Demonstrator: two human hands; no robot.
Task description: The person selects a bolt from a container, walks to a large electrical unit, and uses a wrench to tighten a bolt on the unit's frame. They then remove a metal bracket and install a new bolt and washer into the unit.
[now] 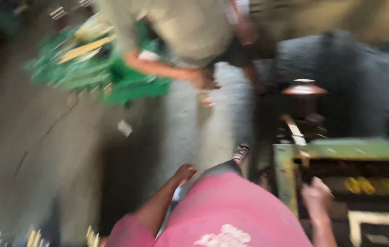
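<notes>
Two hands show, blurred: the right hand (317, 194) touches the green machine frame (354, 150) just ahead of it, grip unclear; the left hand (185, 173) hangs loosely curled, empty, well apart.

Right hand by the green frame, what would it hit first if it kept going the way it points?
Probably the green metal frame. The right hand points up into the dark opening just below that edge, though blur and unclear depth make this uncertain.

Whole view smeared by motion. I can't tell what the right hand (317, 195) grips; green crate (98, 73) contents unreadable; far co-worker (190, 27) cut off.
</notes>
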